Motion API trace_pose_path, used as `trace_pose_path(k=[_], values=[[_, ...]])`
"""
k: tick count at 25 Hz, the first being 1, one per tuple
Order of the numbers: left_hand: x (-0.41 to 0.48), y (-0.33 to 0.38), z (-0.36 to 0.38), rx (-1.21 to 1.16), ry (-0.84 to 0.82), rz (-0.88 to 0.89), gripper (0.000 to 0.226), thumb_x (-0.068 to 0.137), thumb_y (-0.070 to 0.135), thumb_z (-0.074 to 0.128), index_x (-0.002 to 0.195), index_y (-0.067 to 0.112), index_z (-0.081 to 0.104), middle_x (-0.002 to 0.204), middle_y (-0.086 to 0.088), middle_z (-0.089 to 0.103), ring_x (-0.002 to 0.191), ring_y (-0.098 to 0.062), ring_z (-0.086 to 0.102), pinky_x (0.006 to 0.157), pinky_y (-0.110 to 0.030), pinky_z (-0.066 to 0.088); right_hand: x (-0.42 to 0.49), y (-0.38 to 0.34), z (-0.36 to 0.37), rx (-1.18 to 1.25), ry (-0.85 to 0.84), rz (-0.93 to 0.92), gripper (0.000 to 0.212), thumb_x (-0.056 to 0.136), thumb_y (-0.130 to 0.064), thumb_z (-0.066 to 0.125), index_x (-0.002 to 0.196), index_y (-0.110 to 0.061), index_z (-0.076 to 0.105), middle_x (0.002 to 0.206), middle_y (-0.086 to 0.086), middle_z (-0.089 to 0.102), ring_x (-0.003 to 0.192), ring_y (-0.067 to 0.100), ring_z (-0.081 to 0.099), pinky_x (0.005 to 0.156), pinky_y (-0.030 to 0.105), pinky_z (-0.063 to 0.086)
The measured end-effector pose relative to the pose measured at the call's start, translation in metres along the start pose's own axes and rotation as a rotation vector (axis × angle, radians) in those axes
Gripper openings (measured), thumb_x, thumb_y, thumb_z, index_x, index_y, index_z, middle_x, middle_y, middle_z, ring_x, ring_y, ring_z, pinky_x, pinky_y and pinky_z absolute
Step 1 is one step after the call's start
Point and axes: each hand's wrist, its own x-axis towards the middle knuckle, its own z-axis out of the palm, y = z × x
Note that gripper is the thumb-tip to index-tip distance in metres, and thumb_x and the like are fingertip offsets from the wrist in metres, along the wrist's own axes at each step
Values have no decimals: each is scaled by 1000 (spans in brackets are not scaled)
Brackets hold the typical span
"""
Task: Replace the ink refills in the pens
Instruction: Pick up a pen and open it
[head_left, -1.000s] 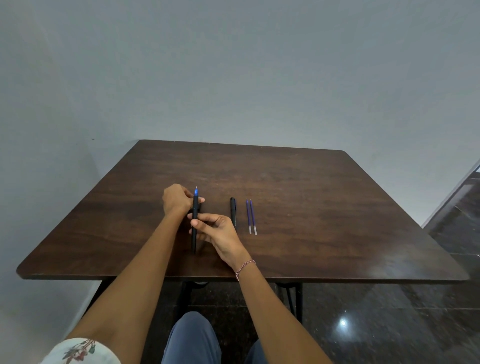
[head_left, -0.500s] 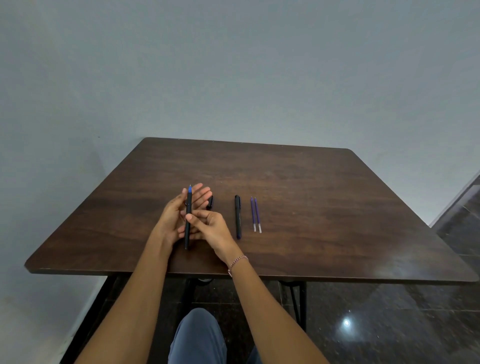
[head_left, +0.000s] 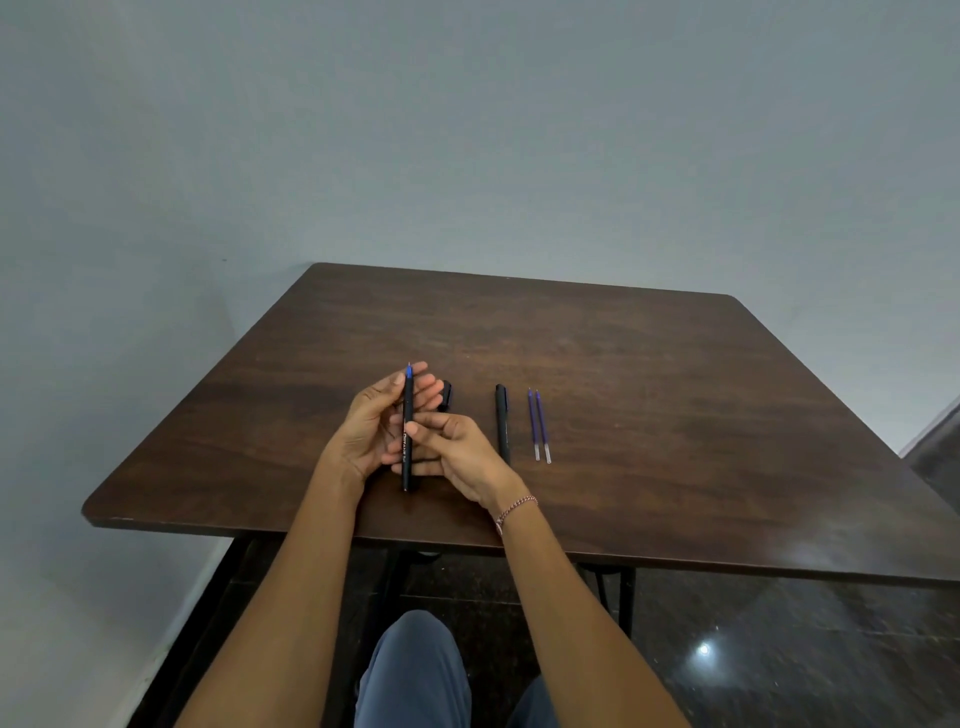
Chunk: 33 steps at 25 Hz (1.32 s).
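- The left hand (head_left: 371, 428) is spread, palm turned toward the right hand, its fingers nearly straight behind the barrel and its thumb resting against the upper part. It cradles more than it grips.
- The uncapped pen (head_left: 407, 436) stands between the two hands, clear of the table (head_left: 675, 415). Its long axis runs away from the person, blue tip at the far end past the left fingertips, blunt end nearest the wrists. It has a slim black barrel with pale lettering along it.
- The right hand (head_left: 462, 452) is curled, thumb and forefinger pinching the barrel about midway. A bracelet (head_left: 515, 506) sits on that wrist.
- The cap (head_left: 445, 395), black, lies on the table just beyond the left fingertips.
- The second pen (head_left: 502, 423), black and capped, lies just right of the right hand, parallel to the held one.
- The two refills (head_left: 538, 425), thin purple tubes with clear near ends, lie side by side just past that pen, the same way round.
- Judgement: opening the barrel turns on that shared axis, with the left hand taking the tip end and the right twisting. The right hand is nearer the refills.
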Motion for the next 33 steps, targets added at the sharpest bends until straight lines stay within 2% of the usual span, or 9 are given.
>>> trace_pose_path(k=[4,9,13,15,17,19,23,28,33], values=[[2,-1,0,46,99,47,30,94,7,47,87,12,76,86,-7,75,83,-17,73,68,-25,58,-3,0,-2,-13,-66,-2,26,90,1,58,116,-4,61,94,11,74,89,23,72,78,30,59],[2,-3,0,113,199,104,10,79,12,66,87,11,72,73,-2,73,64,-11,69,57,-21,56,-3,2,2,-128,2,-55,27,88,-1,63,114,-5,61,88,8,75,82,21,73,76,30,59],[1,0,5,296,273,124,16,71,20,72,75,16,57,51,7,58,41,-3,52,33,-14,38,-3,4,6,-224,30,-44,27,83,-3,69,109,-5,63,86,9,74,81,20,73,76,31,59],[-2,0,8,280,256,117,14,78,27,67,84,16,61,55,8,61,44,-2,53,37,-13,41,-2,5,6,-203,42,-63,25,82,-3,71,106,-8,66,86,10,74,81,21,73,76,31,59],[-3,0,8,191,177,83,25,94,31,51,105,13,65,74,6,69,58,-3,60,52,-15,51,-3,4,5,-150,64,-93,24,81,-4,72,104,-11,68,88,10,74,82,22,73,75,32,59],[-5,2,8,143,113,56,29,98,23,43,113,11,65,86,1,73,67,-5,63,62,-17,54,-3,4,2,-102,67,-103,24,82,-6,71,106,-11,68,90,11,74,84,23,72,76,33,59],[-6,4,8,106,103,89,23,89,15,53,107,14,69,84,0,73,66,-6,65,57,-17,55,-2,5,1,-66,32,-104,24,84,-6,68,108,-11,68,91,10,74,86,22,72,76,32,58],[-5,4,3,171,88,114,36,76,20,65,111,25,69,68,2,59,57,-4,58,56,-16,52,0,6,0,-72,10,-105,24,85,-5,68,109,-9,67,90,11,74,85,22,72,75,31,58],[-6,3,4,80,58,63,34,89,25,46,107,14,72,103,-2,72,77,-5,64,68,-18,54,0,6,1,-62,14,-112,24,85,-4,68,108,-7,66,88,10,74,85,22,72,77,32,58]])
